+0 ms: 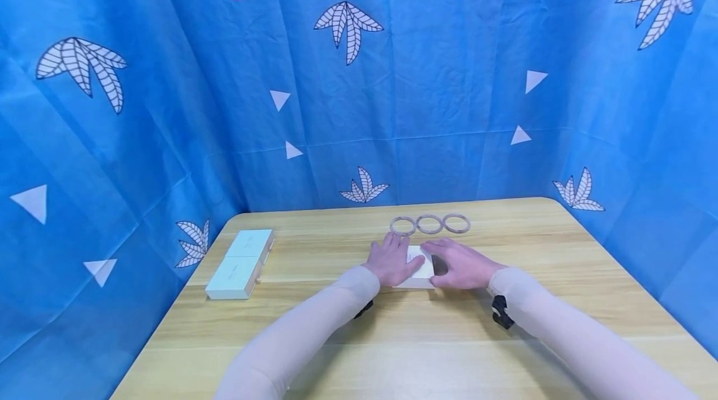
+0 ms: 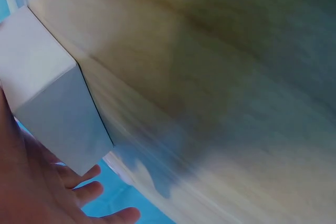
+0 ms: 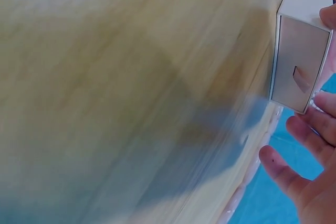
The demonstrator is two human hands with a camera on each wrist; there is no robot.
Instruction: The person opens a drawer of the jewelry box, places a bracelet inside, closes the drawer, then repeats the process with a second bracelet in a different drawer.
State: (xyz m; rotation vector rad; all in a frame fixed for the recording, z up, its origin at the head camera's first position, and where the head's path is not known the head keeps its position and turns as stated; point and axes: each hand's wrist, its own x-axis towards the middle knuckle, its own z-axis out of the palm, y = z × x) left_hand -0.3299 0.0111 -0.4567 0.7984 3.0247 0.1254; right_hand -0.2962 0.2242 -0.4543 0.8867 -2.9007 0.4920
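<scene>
A small white box (image 1: 414,283) sits on the table between both hands. My left hand (image 1: 389,263) holds its left side, the thumb lying across the top and the other fingers spread toward the back. From the right, my right hand (image 1: 462,265) grips the box's end, thumb at the near corner and index finger at the far one. In the right wrist view, that end of the box (image 3: 307,40) shows an inset panel with a small tab (image 3: 301,80). A plain white end of the box (image 2: 65,119) fills the left side of the left wrist view.
Three purple-grey rings (image 1: 430,233) lie in a row behind the hands. At the left, two more white boxes (image 1: 238,263) stand end to end on the wooden table (image 1: 314,244). A blue patterned curtain (image 1: 437,88) surrounds the table's back and sides.
</scene>
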